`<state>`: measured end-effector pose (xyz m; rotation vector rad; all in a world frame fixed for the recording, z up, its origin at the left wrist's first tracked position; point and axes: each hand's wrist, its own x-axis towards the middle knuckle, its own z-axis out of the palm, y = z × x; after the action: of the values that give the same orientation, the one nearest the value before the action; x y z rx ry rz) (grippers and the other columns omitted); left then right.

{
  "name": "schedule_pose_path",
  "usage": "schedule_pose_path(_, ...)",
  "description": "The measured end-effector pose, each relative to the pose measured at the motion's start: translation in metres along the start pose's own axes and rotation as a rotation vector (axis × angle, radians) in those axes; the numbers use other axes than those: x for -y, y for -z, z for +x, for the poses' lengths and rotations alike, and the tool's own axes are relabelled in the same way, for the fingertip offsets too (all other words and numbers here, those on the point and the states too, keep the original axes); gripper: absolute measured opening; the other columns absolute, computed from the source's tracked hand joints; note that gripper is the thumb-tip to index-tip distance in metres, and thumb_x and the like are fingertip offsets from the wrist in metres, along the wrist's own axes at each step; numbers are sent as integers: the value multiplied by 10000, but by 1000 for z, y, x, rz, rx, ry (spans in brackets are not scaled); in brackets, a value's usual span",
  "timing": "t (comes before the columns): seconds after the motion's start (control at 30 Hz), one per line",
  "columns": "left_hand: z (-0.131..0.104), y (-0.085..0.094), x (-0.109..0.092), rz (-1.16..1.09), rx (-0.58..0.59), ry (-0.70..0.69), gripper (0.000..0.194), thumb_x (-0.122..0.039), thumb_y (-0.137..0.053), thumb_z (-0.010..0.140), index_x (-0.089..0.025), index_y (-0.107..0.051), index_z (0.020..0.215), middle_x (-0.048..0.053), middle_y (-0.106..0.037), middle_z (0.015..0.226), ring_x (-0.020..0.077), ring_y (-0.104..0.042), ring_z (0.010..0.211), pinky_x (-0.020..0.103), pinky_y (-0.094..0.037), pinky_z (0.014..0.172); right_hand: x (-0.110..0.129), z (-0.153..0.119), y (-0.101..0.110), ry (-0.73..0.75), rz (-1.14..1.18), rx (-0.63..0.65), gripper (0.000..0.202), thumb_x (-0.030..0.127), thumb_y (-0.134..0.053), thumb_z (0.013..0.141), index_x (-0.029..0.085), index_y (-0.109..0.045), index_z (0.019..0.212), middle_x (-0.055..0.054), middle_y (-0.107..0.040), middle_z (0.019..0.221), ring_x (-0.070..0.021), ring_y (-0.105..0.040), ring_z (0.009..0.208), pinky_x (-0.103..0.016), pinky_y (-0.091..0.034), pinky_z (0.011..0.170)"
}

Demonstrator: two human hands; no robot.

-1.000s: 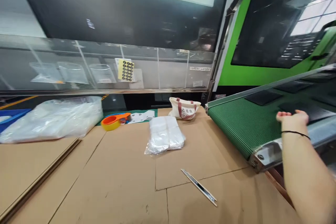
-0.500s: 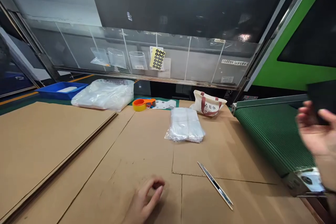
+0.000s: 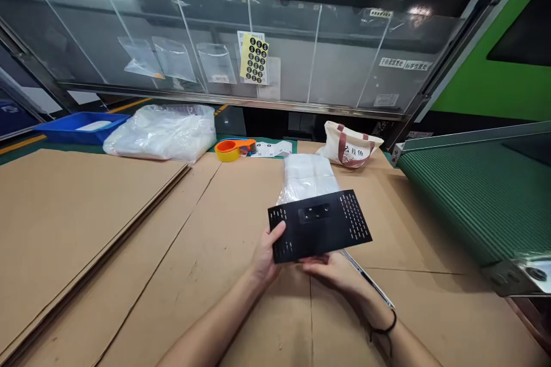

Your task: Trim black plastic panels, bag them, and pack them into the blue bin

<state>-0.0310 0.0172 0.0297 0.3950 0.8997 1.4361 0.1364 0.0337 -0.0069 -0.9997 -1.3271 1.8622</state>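
A flat black panel [image 3: 318, 232] with rows of small slots at both ends is held up, tilted, over the cardboard-covered table. My left hand [image 3: 266, 252] grips its left edge, thumb on the front face. Under the lower edge is my right hand [image 3: 333, 269], its fingers partly hidden behind the panel, a dark band round the wrist. Just behind the panel lies a stack of clear plastic bags [image 3: 307, 175], partly covered by it. A thin pen-like tool [image 3: 372, 284] rests on the cardboard beside my right forearm.
An orange and yellow tape dispenser [image 3: 230, 150], a big plastic-wrapped bundle [image 3: 161, 133] and a blue tray [image 3: 81, 129] stand at the back left. Cardboard sheets [image 3: 86, 206] lie left. A small cloth bag [image 3: 349, 146] sits back right, beside a green conveyor belt [image 3: 486, 189].
The black panel has come from the far right, above the conveyor, to the middle in front of me. My left hand has moved up and taken hold of its left edge. The view has shifted.
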Motion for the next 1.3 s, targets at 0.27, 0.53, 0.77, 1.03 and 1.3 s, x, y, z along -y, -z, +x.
schedule_pose_path(0.27, 9, 12, -7, 8, 3, -67, 443, -475, -777, 679, -120, -715, 937, 90, -748, 901, 244, -705, 850, 305, -578, 740, 7, 4, 60, 125, 534, -253, 434, 691, -636, 729, 322, -740, 934, 17, -741, 1038, -199, -672, 1019, -364, -527, 944)
schedule_pose_path(0.53, 5, 10, -2, 88, 33, -53, 530, -589, -728, 682, -140, -704, 964, 83, -733, 949, 240, -682, 905, 311, -545, 801, 26, -7, 58, 47, 499, -303, 357, 442, -832, 641, 224, -749, 912, -42, -760, 945, -232, -720, 882, -359, -577, 857)
schedule_pose_path(0.77, 0, 7, -8, 324, -4, -194, 394, -393, -830, 629, -185, -534, 785, -60, -572, 683, 83, -535, 594, 176, -434, 533, 31, -10, 55, 5, 491, -346, 336, 408, -866, 575, 198, -744, 807, -47, -764, 832, -250, -729, 811, -380, -585, 840)
schedule_pose_path(1.03, 9, 8, -10, 78, -91, -70, 450, -612, -656, 738, -164, -614, 742, 21, -645, 703, 163, -621, 639, 273, -511, 588, 27, -7, 53, -27, 537, -345, 316, 431, -809, 636, 216, -747, 858, -42, -764, 910, -260, -719, 907, -403, -560, 909)
schedule_pose_path(1.3, 13, 15, 2, 43, 8, -206, 249, -431, -624, 847, -197, -645, 929, 6, -659, 827, 109, -596, 717, 202, -479, 646, 25, -3, 56, 24, 618, -337, 268, 456, -706, 739, 227, -742, 876, -42, -763, 912, -252, -702, 979, -431, -512, 979)
